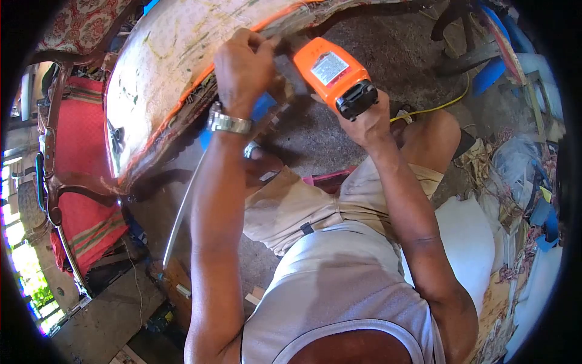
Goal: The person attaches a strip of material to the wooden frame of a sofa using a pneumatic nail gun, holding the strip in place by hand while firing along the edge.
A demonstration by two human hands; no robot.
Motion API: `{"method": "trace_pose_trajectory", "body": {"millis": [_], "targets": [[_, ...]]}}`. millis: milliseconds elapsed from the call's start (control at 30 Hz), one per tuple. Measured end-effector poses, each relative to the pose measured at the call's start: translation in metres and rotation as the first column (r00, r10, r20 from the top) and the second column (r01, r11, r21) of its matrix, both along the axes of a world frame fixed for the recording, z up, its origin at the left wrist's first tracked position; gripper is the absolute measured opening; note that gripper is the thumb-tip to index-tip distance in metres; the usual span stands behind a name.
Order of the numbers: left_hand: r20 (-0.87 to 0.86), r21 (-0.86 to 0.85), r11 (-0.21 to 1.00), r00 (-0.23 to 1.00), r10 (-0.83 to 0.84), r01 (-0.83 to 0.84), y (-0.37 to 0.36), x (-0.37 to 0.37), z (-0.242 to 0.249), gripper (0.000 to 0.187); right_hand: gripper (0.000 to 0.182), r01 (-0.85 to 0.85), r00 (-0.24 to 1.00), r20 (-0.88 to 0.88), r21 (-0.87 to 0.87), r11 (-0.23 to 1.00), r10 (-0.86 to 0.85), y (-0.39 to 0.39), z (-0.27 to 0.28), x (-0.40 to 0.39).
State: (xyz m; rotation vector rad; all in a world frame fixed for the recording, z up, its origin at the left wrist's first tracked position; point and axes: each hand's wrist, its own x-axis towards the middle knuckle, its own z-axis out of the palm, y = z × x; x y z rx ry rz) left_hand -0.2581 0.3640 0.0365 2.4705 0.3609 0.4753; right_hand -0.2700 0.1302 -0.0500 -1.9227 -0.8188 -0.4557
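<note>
An orange power tool (332,71) with a black end and a white label points at the edge of a large upholstered panel (163,60). My right hand (367,118) grips the tool from below. My left hand (242,64), with a metal watch on the wrist, presses down on the panel's orange-trimmed rim right beside the tool's nose. The panel is covered in pale patterned fabric and lies tilted over my knees. The tool's tip is hidden behind my left hand.
A red upholstered chair (82,151) with a wooden frame stands at the left. A yellow cord (442,104) runs across the ground at the right. Blue furniture parts (491,73), a white sack (467,236) and scrap clutter fill the right side.
</note>
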Motion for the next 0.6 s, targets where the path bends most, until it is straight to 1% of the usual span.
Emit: {"method": "trace_pose_trajectory", "body": {"millis": [33,100,133,167,200,267,300,400,467,600], "targets": [[-0.037,-0.03,0.999,0.999,-0.021,0.02,0.003,0.001,0.005,0.023,0.04,0.017,1.0,0.006,-0.033,0.999,-0.017,-0.001,-0.002,0.0],[-0.107,-0.224,0.974,0.993,-0.057,0.032,0.009,0.005,0.016,0.024,0.039,0.046,0.999,0.015,-0.101,0.994,-0.045,-0.006,-0.006,0.0],[-0.138,-0.316,0.948,0.987,-0.079,0.032,0.013,0.009,0.019,0.024,0.039,0.047,0.999,0.024,-0.09,0.995,-0.045,-0.008,-0.009,0.0],[-0.135,-0.297,0.953,0.986,-0.101,0.057,0.02,0.017,0.014,0.024,0.039,0.048,0.998,0.034,-0.077,0.996,-0.046,-0.009,-0.011,0.001],[-0.115,-0.33,0.943,0.99,-0.086,0.044,0.021,0.017,0.013,0.023,0.039,0.051,0.998,0.043,-0.062,0.997,-0.049,-0.01,-0.012,0.002],[-0.082,-0.396,0.918,0.995,-0.057,0.02,0.019,0.018,0.01,0.022,0.039,0.019,1.0,0.006,0.009,1.0,-0.019,-0.011,-0.014,0.001],[-0.061,-0.383,0.924,0.997,-0.043,0.016,0.016,0.016,0.009,0.022,0.04,0.005,1.0,-0.012,0.045,0.999,-0.005,-0.012,-0.014,0.0],[0.009,-0.362,0.932,1.0,0.011,-0.007,0.002,0.005,0.003,0.023,0.04,0.057,0.994,-0.089,-0.041,0.998,-0.06,-0.011,-0.01,-0.005],[0.053,-0.37,0.928,0.997,0.059,-0.035,-0.01,0.0,-0.002,0.023,0.04,0.039,0.995,-0.09,-0.011,0.999,-0.04,-0.009,-0.012,-0.003],[0.108,-0.242,0.967,0.988,0.113,-0.085,-0.009,0.005,-0.016,0.024,0.042,0.029,0.999,-0.038,-0.008,1.0,-0.029,-0.004,-0.011,0.0]]}}
